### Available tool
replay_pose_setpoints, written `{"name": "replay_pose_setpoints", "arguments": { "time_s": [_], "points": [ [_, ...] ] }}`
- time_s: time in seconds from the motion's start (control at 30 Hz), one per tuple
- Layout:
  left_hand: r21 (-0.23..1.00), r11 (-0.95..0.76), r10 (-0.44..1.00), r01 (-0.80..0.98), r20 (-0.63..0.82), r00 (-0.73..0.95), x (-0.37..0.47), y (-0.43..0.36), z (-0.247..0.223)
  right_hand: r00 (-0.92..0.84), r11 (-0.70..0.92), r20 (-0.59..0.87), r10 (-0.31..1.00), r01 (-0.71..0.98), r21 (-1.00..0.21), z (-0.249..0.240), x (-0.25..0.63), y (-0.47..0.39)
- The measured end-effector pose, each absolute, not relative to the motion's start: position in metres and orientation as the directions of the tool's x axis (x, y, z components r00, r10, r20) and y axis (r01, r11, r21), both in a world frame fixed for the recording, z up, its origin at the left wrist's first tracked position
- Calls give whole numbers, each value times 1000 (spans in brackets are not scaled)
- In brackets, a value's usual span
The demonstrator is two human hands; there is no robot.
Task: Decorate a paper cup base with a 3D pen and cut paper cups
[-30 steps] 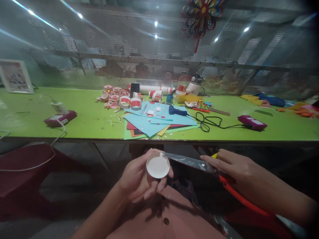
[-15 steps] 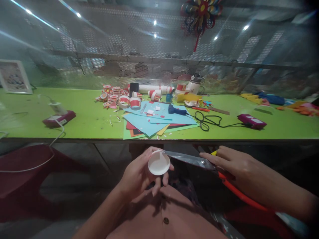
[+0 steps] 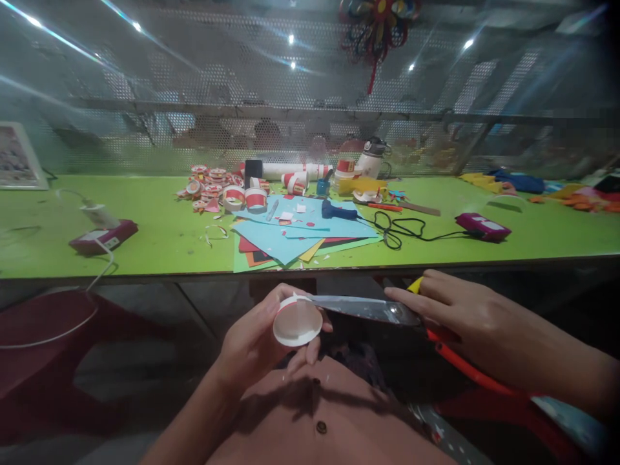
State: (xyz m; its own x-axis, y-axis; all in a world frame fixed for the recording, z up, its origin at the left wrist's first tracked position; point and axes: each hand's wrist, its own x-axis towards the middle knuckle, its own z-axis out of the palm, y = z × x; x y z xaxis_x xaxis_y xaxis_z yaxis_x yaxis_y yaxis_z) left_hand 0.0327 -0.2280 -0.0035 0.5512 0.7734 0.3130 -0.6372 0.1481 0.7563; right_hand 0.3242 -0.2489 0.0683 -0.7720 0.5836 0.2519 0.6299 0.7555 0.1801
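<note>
Tilted further since a moment ago, the paper cup [image 3: 297, 321] sits gripped in the left hand [image 3: 256, 339]. Right hand [image 3: 455, 310] clasps scissors [image 3: 368, 309] below the cluttered green table [image 3: 159, 226], backed by perforated metal screen [image 3: 194, 97].

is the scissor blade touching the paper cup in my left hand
Touching. The head view shows the scissors blade tip meeting the rim of the paper cup held in the left hand.

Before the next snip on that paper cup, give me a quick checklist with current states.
1. Left hand holds the paper cup: ok.
2. Right hand on the scissors: ok.
3. Blade tip at the cup's rim: ok.
4. Left fingertips clear of the blades: cannot tell, thumb sits close.
5. How far the cup wall is cut: cannot tell.
6. Glue gun lies apart on the green table: ok.
</note>
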Motion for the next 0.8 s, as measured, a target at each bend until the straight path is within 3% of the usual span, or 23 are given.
{"name": "replay_pose_setpoints", "arguments": {
  "time_s": [0.1, 0.8],
  "points": [
    [755, 134, 758, -642, 338, 557, 31, -228, -4, -783, 750, 283, 554, 617, 239, 71, 323, -250],
    [670, 161, 754, -725, 390, 528, 37, -230, -4, -767, 757, 362, 530, 620, 205, 64, 327, -244]
  ]
}}
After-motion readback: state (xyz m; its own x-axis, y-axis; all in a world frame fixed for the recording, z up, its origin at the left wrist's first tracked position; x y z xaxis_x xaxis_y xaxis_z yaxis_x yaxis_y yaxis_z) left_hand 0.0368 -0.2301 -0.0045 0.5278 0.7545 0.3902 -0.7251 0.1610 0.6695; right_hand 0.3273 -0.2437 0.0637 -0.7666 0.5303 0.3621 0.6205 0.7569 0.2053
